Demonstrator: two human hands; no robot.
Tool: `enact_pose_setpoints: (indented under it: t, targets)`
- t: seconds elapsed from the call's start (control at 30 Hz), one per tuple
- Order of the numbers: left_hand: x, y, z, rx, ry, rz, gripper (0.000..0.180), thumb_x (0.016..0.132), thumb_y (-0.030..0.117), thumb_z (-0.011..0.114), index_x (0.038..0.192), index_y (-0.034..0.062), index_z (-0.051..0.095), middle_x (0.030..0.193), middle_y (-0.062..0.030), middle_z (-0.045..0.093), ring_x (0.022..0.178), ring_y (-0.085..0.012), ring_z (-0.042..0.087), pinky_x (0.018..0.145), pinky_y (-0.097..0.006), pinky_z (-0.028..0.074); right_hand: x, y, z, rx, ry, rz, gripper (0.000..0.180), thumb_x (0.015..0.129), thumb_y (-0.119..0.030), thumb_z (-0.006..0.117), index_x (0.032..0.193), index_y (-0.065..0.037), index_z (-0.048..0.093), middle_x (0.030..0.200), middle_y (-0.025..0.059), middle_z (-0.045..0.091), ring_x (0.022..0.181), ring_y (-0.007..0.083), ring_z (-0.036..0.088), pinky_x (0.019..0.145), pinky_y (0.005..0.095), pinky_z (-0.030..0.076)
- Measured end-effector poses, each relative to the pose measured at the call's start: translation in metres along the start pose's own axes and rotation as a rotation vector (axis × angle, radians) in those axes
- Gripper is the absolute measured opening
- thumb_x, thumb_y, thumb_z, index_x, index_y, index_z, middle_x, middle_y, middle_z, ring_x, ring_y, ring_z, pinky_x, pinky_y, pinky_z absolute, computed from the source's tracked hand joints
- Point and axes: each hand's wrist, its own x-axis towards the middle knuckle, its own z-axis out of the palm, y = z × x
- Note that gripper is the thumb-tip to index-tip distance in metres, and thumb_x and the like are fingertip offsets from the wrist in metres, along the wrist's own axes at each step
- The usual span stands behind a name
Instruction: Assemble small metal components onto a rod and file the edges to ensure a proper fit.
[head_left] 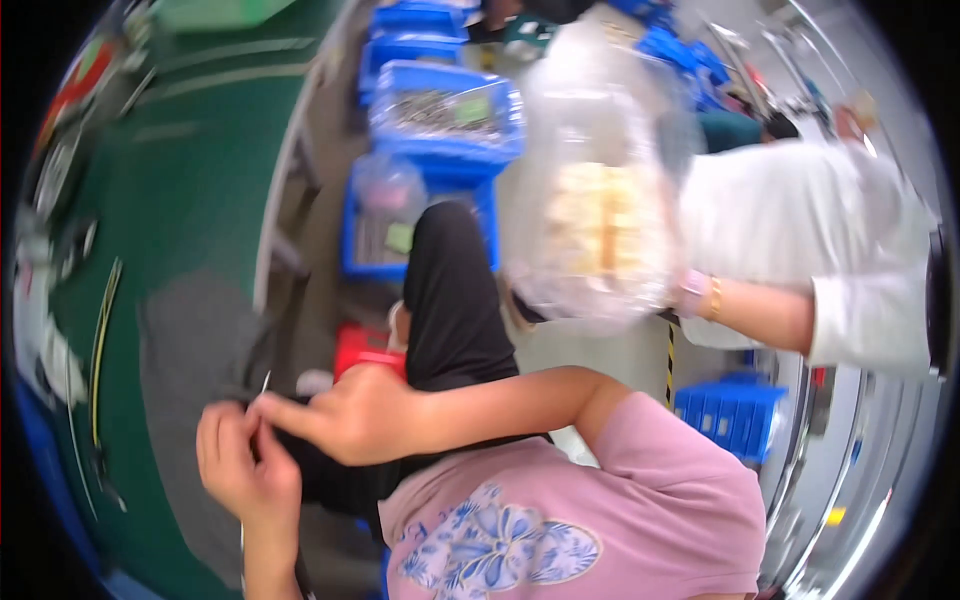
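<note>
My left hand [245, 462] is closed in a pinch at the edge of the green-topped table [215, 190]. Against its fingertips comes my right hand [352, 412], index finger reaching forward and the other fingers curled. Between the two sets of fingertips a thin, pale pin-like tip [266, 380] sticks up; the rest of that piece is hidden by the fingers. A grey mat [190, 340] lies on the table just beyond my left hand. Farther left rests a thin yellow-and-black cable [102, 350].
Blue bins [445, 150] with bagged parts stand in a row ahead, and a red container [362, 345] sits beside my knee. At the right, a person in white [800, 220] holds a large clear bag [600, 230] of yellowish pieces. Another blue bin [730, 415] stands behind.
</note>
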Motion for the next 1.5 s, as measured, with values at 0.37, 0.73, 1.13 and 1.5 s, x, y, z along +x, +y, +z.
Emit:
enact_pose_setpoints:
  t: [0.37,0.73,1.13,1.5]
  targets:
    - [0.012,0.003,0.013,-0.077,0.044,0.071,0.018,0.074,-0.008,0.064,0.073,-0.0001,0.048,0.077,-0.0122,0.052,0.069,-0.0313,0.052,0.058,-0.038,0.041,0.004,0.012,-0.003,-0.084,0.019,0.003,0.057,0.072,-0.016,0.060,0.128,-0.007,0.057,0.049,-0.0008,0.042,0.038,0.0142,0.045,0.037,0.0294,0.031]
    - [0.005,-0.008,0.012,-0.063,0.110,0.110,0.021,0.075,-0.010,0.059,0.071,-0.0019,0.041,0.073,-0.0136,0.044,0.065,-0.0310,0.047,0.058,-0.035,0.041,-0.005,0.016,-0.002,-0.152,-0.091,-0.091,0.063,0.075,-0.017,0.058,0.136,-0.007,0.047,0.052,0.0024,0.049,0.042,0.0202,0.053,0.039,0.0338,0.036]
    - [0.019,0.008,0.012,0.057,0.034,0.116,0.014,0.078,0.005,0.068,0.074,0.0015,0.056,0.077,-0.0133,0.056,0.069,-0.0350,0.056,0.063,-0.041,0.046,-0.015,0.024,-0.015,-0.119,-0.185,-0.008,0.063,0.076,-0.014,0.059,0.138,-0.007,0.045,0.054,0.0043,0.053,0.046,0.0233,0.056,0.042,0.0341,0.038]
    - [-0.001,-0.016,0.008,-0.080,0.068,0.062,0.020,0.075,-0.011,0.060,0.071,-0.0026,0.042,0.074,-0.0139,0.045,0.064,-0.0301,0.047,0.056,-0.035,0.041,0.000,-0.001,0.011,0.001,0.015,0.025,0.059,0.078,-0.015,0.055,0.137,-0.008,0.048,0.054,0.0032,0.050,0.042,0.0220,0.052,0.039,0.0327,0.037]
